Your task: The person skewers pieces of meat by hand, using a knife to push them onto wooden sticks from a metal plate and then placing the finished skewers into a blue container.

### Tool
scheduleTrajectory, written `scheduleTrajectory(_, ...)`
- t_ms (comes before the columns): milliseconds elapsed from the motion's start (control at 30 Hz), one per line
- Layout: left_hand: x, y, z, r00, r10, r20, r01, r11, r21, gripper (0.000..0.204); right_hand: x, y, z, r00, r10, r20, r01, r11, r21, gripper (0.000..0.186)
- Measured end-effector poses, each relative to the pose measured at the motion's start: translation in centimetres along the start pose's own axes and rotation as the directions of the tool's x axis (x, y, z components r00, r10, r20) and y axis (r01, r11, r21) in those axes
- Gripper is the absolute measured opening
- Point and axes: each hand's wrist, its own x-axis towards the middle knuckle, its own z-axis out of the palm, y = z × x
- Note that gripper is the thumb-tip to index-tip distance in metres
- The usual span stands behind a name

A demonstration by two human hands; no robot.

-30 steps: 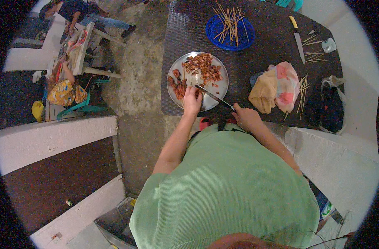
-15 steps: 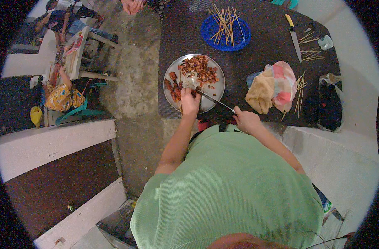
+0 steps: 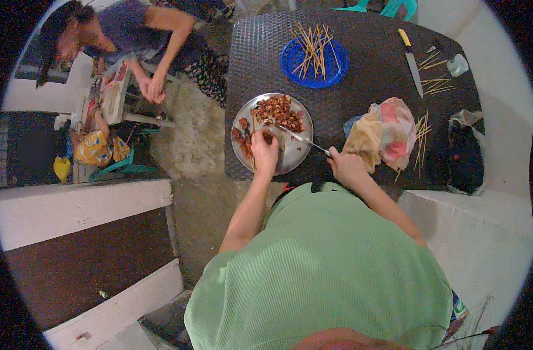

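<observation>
A round metal plate (image 3: pixel 285 165) lies near the table's front edge. Chopped browned meat (image 3: pixel 281 112) is heaped on its far side, and larger pieces of meat (image 3: pixel 241 139) lie at its left beside a thin wooden stick (image 3: pixel 253 118). Over the plate's near part, my left hand (image 3: pixel 265 153) has its fingers closed on a dark piece of meat (image 3: pixel 269 137), partly hidden by them. My right hand (image 3: pixel 348 167) grips the handle of a knife (image 3: pixel 304 140), whose blade slants left across the plate, its tip close to my left fingers.
A blue basket (image 3: pixel 287 64) of wooden skewers stands farther back. To the right are a tan cloth (image 3: pixel 363 146), a red-and-white bundle (image 3: pixel 396 131), loose skewers (image 3: pixel 422 137), a yellow-handled knife (image 3: pixel 414 67) and a dark plastic bag (image 3: pixel 466 154). Another person (image 3: pixel 155 35) leans in at upper left.
Another person has come farther into view at upper left, with clasped hands lower than before. The table sits slightly lower in the picture. My hands keep their holds on meat and knife.
</observation>
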Motion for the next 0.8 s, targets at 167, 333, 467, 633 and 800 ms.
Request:
scheduleTrajectory(167, 3.7, -0.2, 0.9, 0.995, 0.098, 0.017, -0.098, 0.995, -0.019, 0.020, 0.6, 0.0, -0.6, 0.998, 0.042, -0.044, -0.033, 0.981, 0.193, 0.029)
scheduleTrajectory(333, 6.1, -0.7, -0.1, 0.997, 0.073, 0.004, -0.073, 0.996, -0.047, 0.024, 0.1, 0.6, -1.9, 0.996, 0.080, -0.046, -0.063, 0.953, 0.295, 0.030)
scheduleTrajectory(467, 7.1, -1.5, -5.2, 0.981, -0.185, 0.055, 0.188, 0.980, -0.059, 0.024, -0.3, 1.0, -1.3, 0.990, 0.031, -0.135, 0.012, 0.952, 0.305, 0.031)
scheduleTrajectory(633, 2.8, -3.0, -7.7, 0.914, -0.232, 0.333, 0.101, 0.924, 0.368, 0.029, -0.6, 0.3, -1.1, 0.990, 0.021, -0.139, 0.017, 0.963, 0.267, 0.032)
scheduleTrajectory(800, -1.0, -2.9, -7.4, 0.941, -0.222, 0.257, 0.069, 0.865, 0.497, 0.034, -0.6, -1.4, -0.6, 0.998, -0.002, -0.059, 0.013, 0.984, 0.178, 0.031)
